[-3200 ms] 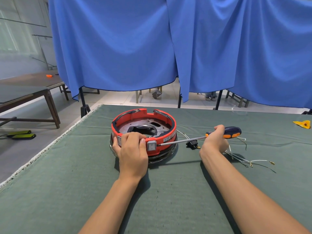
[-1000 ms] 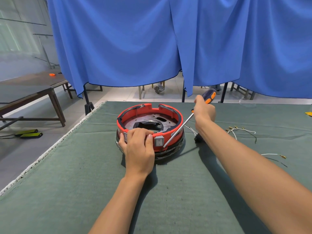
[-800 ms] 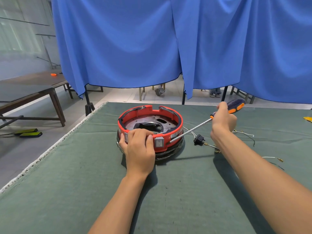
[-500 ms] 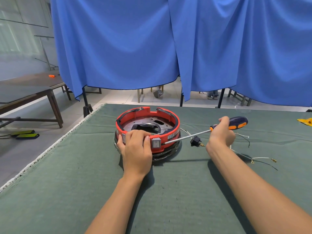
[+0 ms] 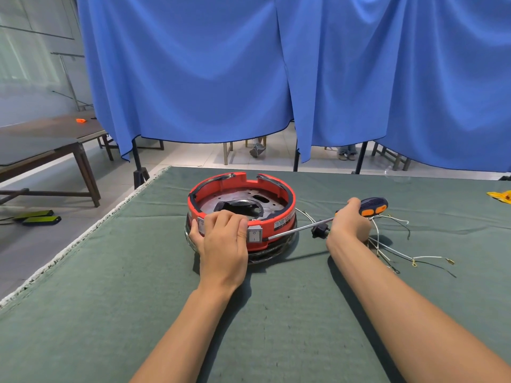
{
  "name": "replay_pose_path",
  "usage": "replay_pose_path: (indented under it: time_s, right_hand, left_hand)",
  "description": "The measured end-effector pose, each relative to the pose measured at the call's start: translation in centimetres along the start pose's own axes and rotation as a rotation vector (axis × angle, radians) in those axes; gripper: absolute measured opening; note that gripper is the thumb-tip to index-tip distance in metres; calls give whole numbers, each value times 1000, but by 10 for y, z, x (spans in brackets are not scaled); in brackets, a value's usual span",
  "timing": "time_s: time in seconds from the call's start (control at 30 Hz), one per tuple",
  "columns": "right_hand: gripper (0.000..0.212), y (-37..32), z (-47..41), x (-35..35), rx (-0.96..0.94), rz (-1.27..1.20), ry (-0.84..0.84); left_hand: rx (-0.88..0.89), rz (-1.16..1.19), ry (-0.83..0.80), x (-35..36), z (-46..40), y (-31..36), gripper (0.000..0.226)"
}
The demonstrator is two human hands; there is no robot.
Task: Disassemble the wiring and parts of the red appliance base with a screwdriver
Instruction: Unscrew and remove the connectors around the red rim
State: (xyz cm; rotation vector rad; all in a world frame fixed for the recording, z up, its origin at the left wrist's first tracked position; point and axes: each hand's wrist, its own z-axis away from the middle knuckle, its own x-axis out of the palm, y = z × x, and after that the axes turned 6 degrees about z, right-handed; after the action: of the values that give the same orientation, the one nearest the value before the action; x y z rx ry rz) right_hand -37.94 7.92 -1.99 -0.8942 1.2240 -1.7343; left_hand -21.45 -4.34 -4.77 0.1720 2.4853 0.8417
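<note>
The round red appliance base (image 5: 279, 189) sits upside-down on the green cloth table (image 5: 138, 299), its metal plate and black centre part showing. My left hand (image 5: 221, 239) grips its near rim, fingers curled over the top, just left of a white rocker switch (image 5: 255, 235). My right hand (image 5: 349, 222) holds a screwdriver (image 5: 373, 207) with a dark blue and orange handle. Its shaft lies nearly level, and the tip touches the base's side right of the switch. A black plug (image 5: 319, 230) lies under the shaft.
Loose white wires (image 5: 401, 254) with metal terminals lie on the cloth right of my right hand. A yellow object (image 5: 500, 196) sits at the table's far right edge. Blue curtains (image 5: 249, 78) hang behind the table. A wooden bench (image 5: 55, 153) stands to the left.
My right hand has swung the screwdriver down from a raised, steep angle to a nearly level one, with the tip staying at the base's side. My left hand has kept its grip on the rim.
</note>
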Motion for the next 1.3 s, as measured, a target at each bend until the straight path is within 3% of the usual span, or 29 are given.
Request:
replay_pose_path:
  time_s: [0.4, 0.6, 0.93, 1.1, 1.3]
  right_hand:
    - [35, -1, -16, 38, -24, 213, -98]
    - [33, 0, -6, 59, -122, 399, -173]
    - [31, -19, -8, 18, -100, 183, -165]
    - [35, -47, 17, -12, -350, 114, -197]
    - [41, -94, 71, -31, -753, 88, -281]
  left_hand:
    - [-14, 50, -14, -2, 0, 0, 27]
    - [1, 56, -3, -1, 1, -2, 31]
    - [-42, 132, 35, -3, -2, -2, 30]
    - [-46, 83, 81, -13, -1, -1, 27]
    - [-74, -21, -25, -16, 8, 8, 33]
